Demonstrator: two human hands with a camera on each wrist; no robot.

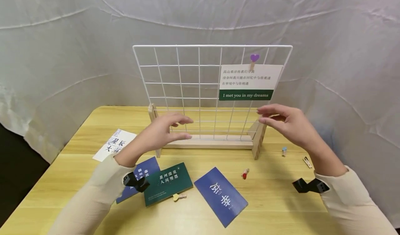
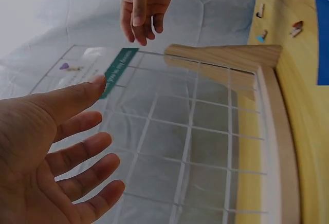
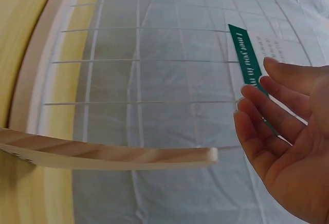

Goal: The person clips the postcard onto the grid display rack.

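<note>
A white wire grid (image 1: 199,83) stands upright in a wooden base (image 1: 207,144). On its upper right hangs a white and green postcard (image 1: 247,83), held by a clip with a purple heart (image 1: 254,58). My left hand (image 1: 162,131) hovers before the grid's lower left, fingers apart and nothing between them. Near the grid's lower right, below the postcard, my right hand (image 1: 285,122) is raised with loosely bent fingers. It holds nothing in the right wrist view, where its palm (image 3: 303,167) shows. The left wrist view shows the left hand's spread fingers (image 2: 87,175).
On the wooden table lie a blue card (image 1: 221,196), a green card (image 1: 168,183) overlapping another blue card (image 1: 150,167), and a white card (image 1: 107,148). Small clips are scattered about: yellow (image 1: 176,197), red (image 1: 245,174), blue (image 1: 284,151) and white (image 1: 307,162).
</note>
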